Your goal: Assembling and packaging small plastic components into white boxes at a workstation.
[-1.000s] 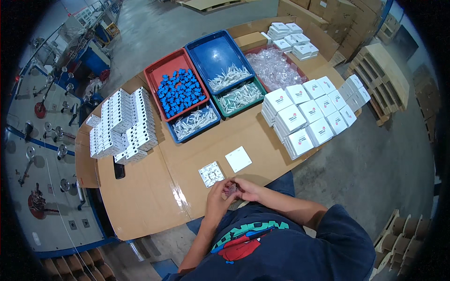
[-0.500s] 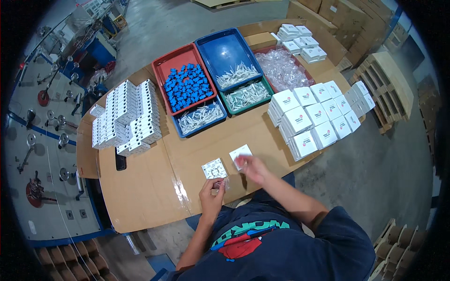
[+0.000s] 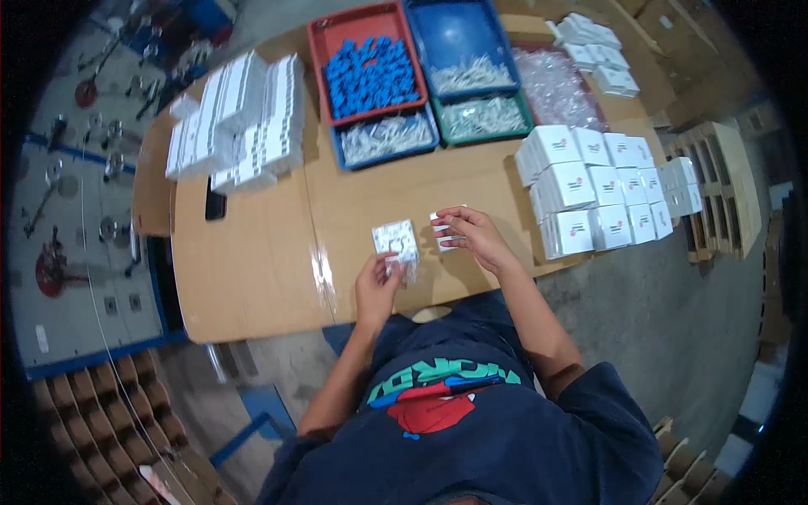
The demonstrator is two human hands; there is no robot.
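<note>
A white square plate with moulded fittings (image 3: 392, 233) is in front of me on the cardboard-covered table. My left hand (image 3: 376, 288) is at its near edge, thumb and finger pinched on a crinkled piece of clear plastic film (image 3: 410, 274). Whether the film wraps the plate, I cannot tell. To the right lies a flat white square piece (image 3: 438, 225), partly covered by my right hand (image 3: 473, 237). That hand hovers over it, fingers apart, with nothing visible in them.
Stacked white boxes (image 3: 566, 187) stand at right, stacked white switch-like units (image 3: 240, 118) at left beside a dark phone (image 3: 216, 202). At the back are a red tray (image 3: 318, 42) of blue parts, trays of small white pieces, and clear bags (image 3: 551, 84).
The view has tilted, so the table sits higher in the picture. My right hand's fingers have spread above the white square piece. My left hand stays by the plate.
</note>
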